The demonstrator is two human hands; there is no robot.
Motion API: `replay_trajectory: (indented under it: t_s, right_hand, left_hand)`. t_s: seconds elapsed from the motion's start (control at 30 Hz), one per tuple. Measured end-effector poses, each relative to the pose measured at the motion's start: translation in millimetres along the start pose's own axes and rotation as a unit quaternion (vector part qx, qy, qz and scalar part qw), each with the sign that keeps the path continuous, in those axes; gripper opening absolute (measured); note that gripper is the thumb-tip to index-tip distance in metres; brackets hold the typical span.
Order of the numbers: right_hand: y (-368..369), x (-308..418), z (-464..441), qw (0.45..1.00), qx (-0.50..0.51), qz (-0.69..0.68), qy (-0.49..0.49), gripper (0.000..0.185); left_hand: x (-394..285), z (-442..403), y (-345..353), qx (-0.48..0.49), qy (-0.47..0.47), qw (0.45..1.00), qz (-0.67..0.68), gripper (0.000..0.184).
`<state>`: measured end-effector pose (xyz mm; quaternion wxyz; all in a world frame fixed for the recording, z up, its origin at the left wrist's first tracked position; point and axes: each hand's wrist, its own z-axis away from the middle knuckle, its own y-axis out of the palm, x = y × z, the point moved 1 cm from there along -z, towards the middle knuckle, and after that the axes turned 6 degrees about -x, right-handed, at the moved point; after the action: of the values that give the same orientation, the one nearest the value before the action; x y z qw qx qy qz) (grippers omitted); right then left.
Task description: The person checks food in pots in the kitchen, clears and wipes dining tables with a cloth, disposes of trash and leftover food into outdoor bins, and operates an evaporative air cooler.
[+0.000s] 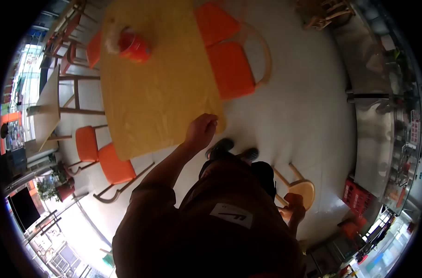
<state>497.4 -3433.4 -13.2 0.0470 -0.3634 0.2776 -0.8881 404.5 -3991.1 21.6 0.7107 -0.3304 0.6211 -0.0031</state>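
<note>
Ref = table [160,97]. Right hand [294,208] is off its near right side, overlapping a wooden seat [308,191]; can't tell if gripping. Left hand [202,131] curled closed over its near right corner, contact unclear. Orange chair [231,69] at its right edge; red tub [136,47] toward its far end.

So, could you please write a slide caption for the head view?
Left hand over a corner of a wooden table bearing a red container, right hand near a round wooden seat.
</note>
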Motion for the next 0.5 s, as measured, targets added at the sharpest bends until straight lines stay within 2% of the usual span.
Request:
replay_trajectory:
  t_s: [0.1,0.17,0.2,0.23,0.27,0.3,0.33,0.37,0.43,0.47,0.5]
  right_hand:
    - [30,105,-16,0.984,0.032,-0.167,0.052,0.027]
    - [34,149,-55,0.978,0.045,-0.197,0.050,0.023]
    - [25,135,-94,0.987,0.038,-0.157,-0.016,0.025]
    - [8,122,-156,0.990,0.097,-0.038,-0.095,0.027]
    - [-11,106,-219,0.970,0.140,0.070,-0.185,0.029]
    - [-3,144,-236,0.982,0.147,-0.070,-0.100,0.030]
    - [1,180,-261,0.974,0.139,-0.177,-0.021,0.032]
    - [-1,208,-292,0.972,0.135,-0.192,-0.006,0.033]
    - [1,274,-365,0.979,0.115,-0.167,-0.033,0.034]
    - [1,306,-406,0.982,0.109,-0.148,-0.053,0.034]
    - [5,332,-448,0.986,0.081,-0.119,-0.080,0.035]
  left_hand:
    - [-22,-55,53,0.022,0.027,0.998,-0.054,0.016]
    - [-29,-80,87,0.030,0.024,0.995,-0.087,0.016]
    - [-29,-90,107,0.033,-0.004,0.993,-0.116,0.017]
    - [-31,-97,130,0.031,-0.035,0.989,-0.142,0.019]
    - [-26,-109,156,0.116,-0.041,0.970,-0.211,0.022]
    - [-21,-124,173,0.198,-0.048,0.937,-0.282,0.026]
    - [-32,-138,188,0.225,-0.020,0.936,-0.272,0.030]
    - [-50,-148,204,0.255,-0.001,0.932,-0.256,0.034]
    - [-89,-186,226,0.324,-0.001,0.911,-0.256,0.037]
    - [-115,-207,230,0.332,-0.038,0.906,-0.259,0.041]
    - [-117,-228,241,0.315,-0.038,0.914,-0.253,0.041]
